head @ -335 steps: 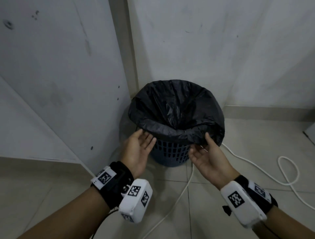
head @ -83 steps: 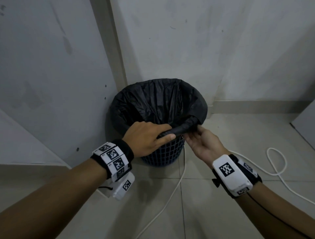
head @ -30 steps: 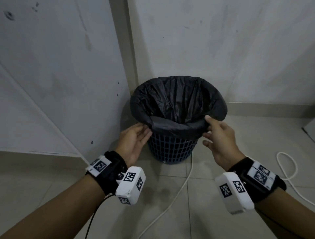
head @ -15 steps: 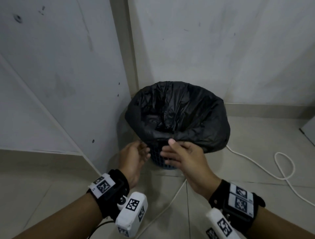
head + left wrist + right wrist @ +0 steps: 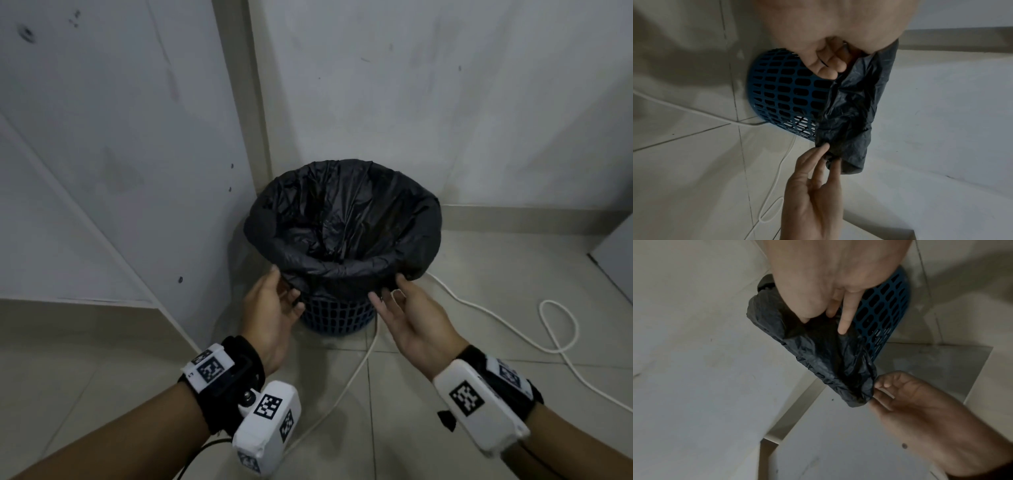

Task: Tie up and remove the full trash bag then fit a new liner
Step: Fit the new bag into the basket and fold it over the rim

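Both hands are back on the near edge of the black liner now, one at each side of the front. Half a second ago the right hand was crowded in next to the left hand at the middle of the front, and now it has slid out toward the right corner of the overhang, so the hands are spread apart again. In the wrist views the right hand's thumb and fingers look pinched on a fold of the plastic, and the left one has its curled fingers tucked at the bag's edge, though I can't quite tell how firmly it's got hold. The liner sits inside the blue mesh bin in the corner of the floor, draped over the rim all the way around, and the skirt at the front hangs down over the mesh. A white cable runs on the floor tiles past the bin. My read: this is the new liner being fitted, and they're tugging the folded-over edge down evenly. It looks nearly done, maybe one more pull to snug the front. I see no tied-up full bag anywhere in view.
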